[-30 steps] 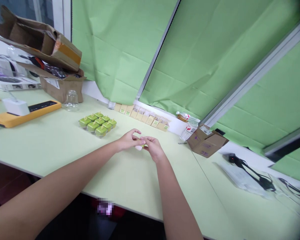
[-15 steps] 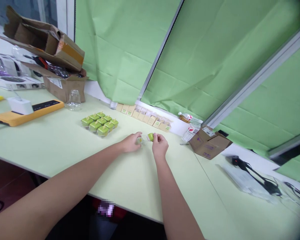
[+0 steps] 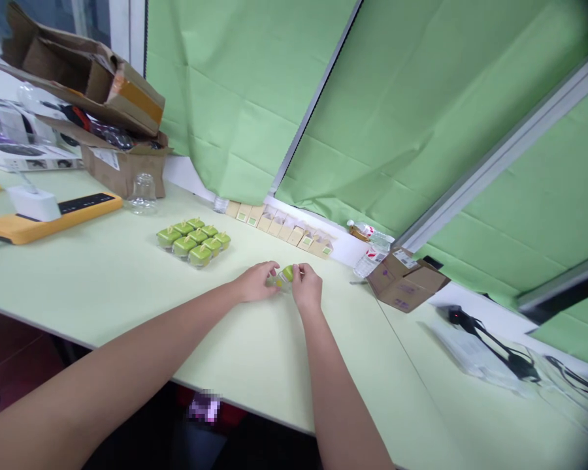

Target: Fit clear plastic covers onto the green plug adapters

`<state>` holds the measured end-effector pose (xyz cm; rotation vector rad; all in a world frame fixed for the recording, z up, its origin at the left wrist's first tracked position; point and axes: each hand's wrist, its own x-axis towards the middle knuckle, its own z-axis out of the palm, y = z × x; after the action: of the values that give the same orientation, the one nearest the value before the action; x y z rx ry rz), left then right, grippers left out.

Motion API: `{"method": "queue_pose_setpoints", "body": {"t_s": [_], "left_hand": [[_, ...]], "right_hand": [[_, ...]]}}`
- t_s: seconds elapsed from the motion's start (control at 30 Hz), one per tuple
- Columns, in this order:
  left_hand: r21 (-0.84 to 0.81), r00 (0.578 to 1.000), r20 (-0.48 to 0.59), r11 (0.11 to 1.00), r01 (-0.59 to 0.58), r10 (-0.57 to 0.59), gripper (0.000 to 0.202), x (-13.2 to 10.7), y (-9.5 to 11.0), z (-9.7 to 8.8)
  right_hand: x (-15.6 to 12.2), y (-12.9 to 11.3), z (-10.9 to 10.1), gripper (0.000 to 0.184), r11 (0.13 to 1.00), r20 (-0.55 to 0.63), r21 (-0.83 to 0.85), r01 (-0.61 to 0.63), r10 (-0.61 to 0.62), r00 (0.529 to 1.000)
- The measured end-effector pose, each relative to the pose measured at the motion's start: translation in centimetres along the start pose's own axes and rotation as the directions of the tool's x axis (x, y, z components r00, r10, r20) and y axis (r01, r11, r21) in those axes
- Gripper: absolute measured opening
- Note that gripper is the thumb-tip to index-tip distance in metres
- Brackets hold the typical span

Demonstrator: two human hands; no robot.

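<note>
Closed the gap since half a second ago: brought the right hand (image 3: 308, 287) and its green cap (image 3: 288, 272) leftward, back against the small clear bottle (image 3: 277, 282). Far left, lying on the pale green table (image 3: 102, 294): orange power strip (image 3: 68, 210) with a white adapter (image 3: 33, 202) plugged on top, well out of the hands' way. Behind it, stacked torn cardboard boxes (image 3: 122, 166), with an empty glass jar (image 3: 142, 194) standing just in front. Nearer the middle, packed tight in a block, green-capped bottles (image 3: 192, 238), upright, near the left hand but apart from it, probably kept together for easy reach. Then the left hand (image 3: 257, 284), low on the table, fingers pinched narrow round the bottle's body, seemingly to steady it. Bottle itself low over the table between both hands; cannot tell whether touching the surface. Right hand curled narrow on the cap, meeting it from the right. Beyond the hands, lined up along the foot of the green curtain (image 3: 245, 98), a row of small cartons (image 3: 279, 225). Further right, lying on their sides, plastic water bottles (image 3: 372, 251), beside an open small cardboard box (image 3: 406, 277); last, a black cabled device (image 3: 490, 343) on clear plastic, well apart
</note>
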<state>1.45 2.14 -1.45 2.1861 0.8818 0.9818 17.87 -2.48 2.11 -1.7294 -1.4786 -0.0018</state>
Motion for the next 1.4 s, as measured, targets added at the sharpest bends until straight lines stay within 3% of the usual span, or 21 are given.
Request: {"method": "queue_pose_setpoints", "body": {"t_s": [0.27,0.6,0.83,0.97,1.07,1.2,1.3,1.4], "left_hand": [[-0.057,0.998,0.059,0.998,-0.004,0.007,0.055,-0.2,0.3,0.0],[-0.042,0.999,0.036,0.999,-0.013,0.014,0.039,-0.7,0.0,-1.6],[0.015,0.999,-0.027,1.000,-0.023,0.024,0.029,-0.4,-0.7,-2.6],[0.039,0.999,-0.017,0.998,-0.049,0.050,0.028,-0.5,-0.6,-2.8],[0.053,1.000,-0.002,0.998,-0.023,0.023,0.028,-0.5,-0.6,-2.9],[0.067,1.000,0.005,0.998,0.001,-0.002,0.027,-0.5,-0.7,-3.0],[0.085,1.000,0.012,0.996,0.002,-0.003,0.027,-0.6,-0.6,-3.0],[0.139,0.998,-0.056,0.990,0.024,-0.017,0.034,-0.5,-0.2,-3.7]], "right_hand": [[-0.1,0.2,0.0,0.022,0.986,0.118,-0.127,0.110,-0.095,0.989],[0.3,1.5,0.0,0.024,0.998,0.146,0.064,-0.025,0.015,0.989],[0.0,1.8,-1.3,0.030,0.993,0.247,0.103,-0.052,0.025,0.969],[0.4,2.4,-1.3,0.037,0.999,0.290,0.047,0.000,-0.014,0.957],[1.1,4.6,-2.1,0.040,0.996,0.233,-0.085,-0.015,0.035,0.972],[1.9,10.0,-5.0,0.046,0.952,0.053,-0.277,-0.130,0.150,0.987],[2.0,13.6,-6.8,0.051,0.911,-0.070,-0.321,-0.260,0.251,0.966],[1.8,14.1,-7.1,0.059,0.876,-0.232,-0.330,-0.352,0.286,0.930]]}}
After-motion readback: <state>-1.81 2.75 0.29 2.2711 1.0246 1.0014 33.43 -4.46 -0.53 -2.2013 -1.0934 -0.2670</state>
